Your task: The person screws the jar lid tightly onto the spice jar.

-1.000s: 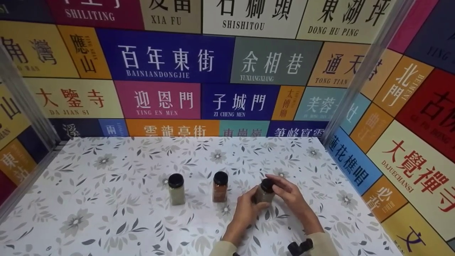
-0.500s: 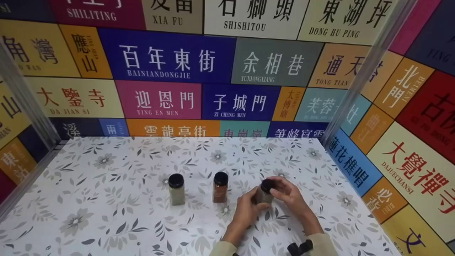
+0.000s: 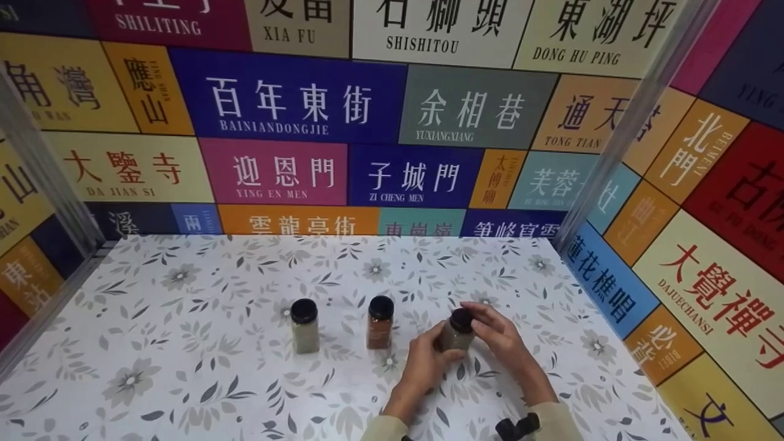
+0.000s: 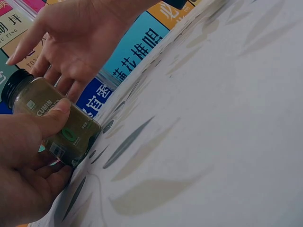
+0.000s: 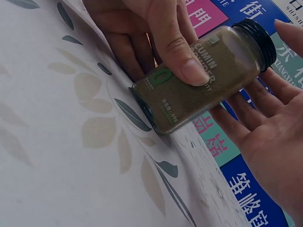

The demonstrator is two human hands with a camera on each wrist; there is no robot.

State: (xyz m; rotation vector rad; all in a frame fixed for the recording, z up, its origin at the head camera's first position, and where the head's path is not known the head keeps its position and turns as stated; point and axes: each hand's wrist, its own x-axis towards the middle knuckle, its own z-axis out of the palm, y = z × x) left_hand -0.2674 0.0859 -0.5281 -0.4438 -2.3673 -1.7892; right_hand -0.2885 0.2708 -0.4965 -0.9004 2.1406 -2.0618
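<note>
My left hand [image 3: 421,364] grips a glass jar of cumin powder [image 3: 457,340] by its body. The thumb lies across the label, as both wrist views show. The jar [image 5: 203,80] stands upright on the table, with its black cap [image 5: 258,42] on and brown powder inside. Beside the cap is my right hand [image 3: 507,346]. Its fingers extend behind the jar's neck in the right wrist view, and the thumb is apart from the cap. Whether those fingers touch the jar is hard to tell.
To the left stand a black-capped jar of reddish-brown powder [image 3: 379,331] and, farther left, one of pale greenish powder [image 3: 305,335]. The table [image 3: 202,318] has a floral cover. Panels with Chinese lettering [image 3: 288,98] wall its back and sides.
The right hand's fingers came in closer against the cap half a second ago and have since eased back to the right. The left hand and the jars stay in place.
</note>
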